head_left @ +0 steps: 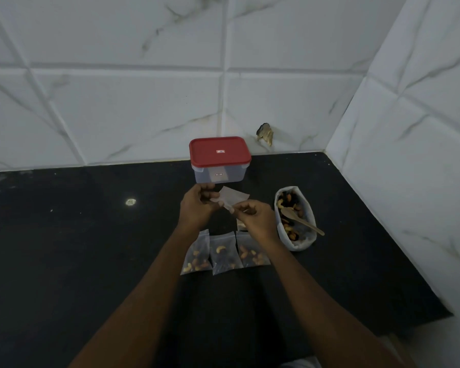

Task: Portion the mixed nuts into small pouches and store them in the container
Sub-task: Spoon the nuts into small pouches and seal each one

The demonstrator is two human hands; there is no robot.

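Both my hands hold one small empty translucent pouch [233, 197] above the counter. My left hand [197, 205] pinches its left edge and my right hand [255, 217] pinches its near corner. Three filled pouches lie in a row below my hands: the left pouch [195, 254], the middle pouch [222, 253] and the right pouch [251, 252]. A white bag of mixed nuts [294, 219] stands open at the right with a wooden spoon [302, 221] resting in it. The clear container with a red lid [219, 159], lid on, sits behind my hands by the wall.
The black countertop [91, 248] runs to a corner of white marble-look tiled walls [117, 102] at the back and right. Another pouch [241, 225] is partly hidden under my right hand. A chipped spot [264, 134] marks the back wall.
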